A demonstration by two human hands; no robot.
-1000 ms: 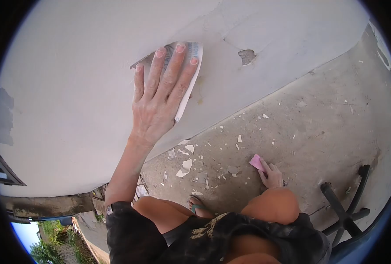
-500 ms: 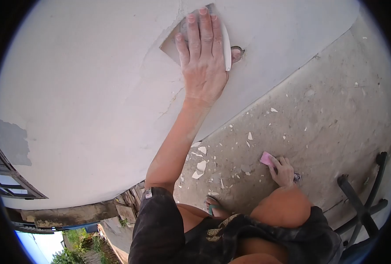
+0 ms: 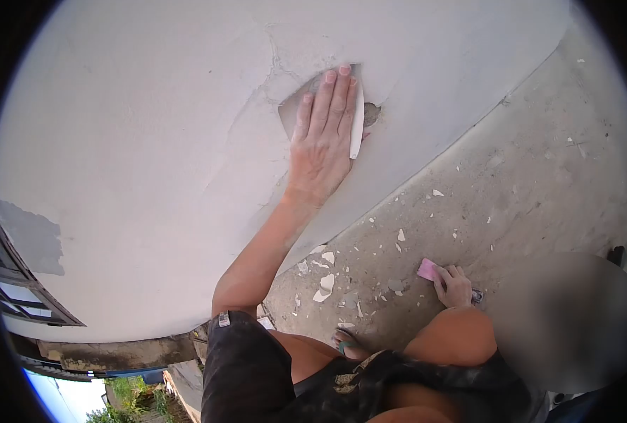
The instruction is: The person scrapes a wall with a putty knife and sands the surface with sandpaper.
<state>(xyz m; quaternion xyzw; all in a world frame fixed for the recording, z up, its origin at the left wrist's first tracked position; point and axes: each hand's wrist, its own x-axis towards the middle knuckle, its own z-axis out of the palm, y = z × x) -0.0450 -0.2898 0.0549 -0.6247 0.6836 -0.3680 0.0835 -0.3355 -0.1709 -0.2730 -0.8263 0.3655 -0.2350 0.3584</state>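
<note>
Grey, a sheet (image 3: 294, 113) is lying between the wall (image 3: 130, 148) and the left hand (image 3: 320, 144), whose extended fingers are pressing flat, probably spreading pressure; nearer, at right, the right hand's (image 3: 456, 287) curled fingers are pinching a pink block (image 3: 426, 269).

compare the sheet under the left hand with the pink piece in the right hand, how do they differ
Colour: the sheet is greyish with a whitish edge, while the pink piece is pink.
Size: the sheet looks larger, showing on both sides of the fingers; the pink piece looks small.
Hold: the left hand lies flat over the sheet against the wall; the right hand grips the pink piece.
Shared: each is partly covered by a hand.
</note>
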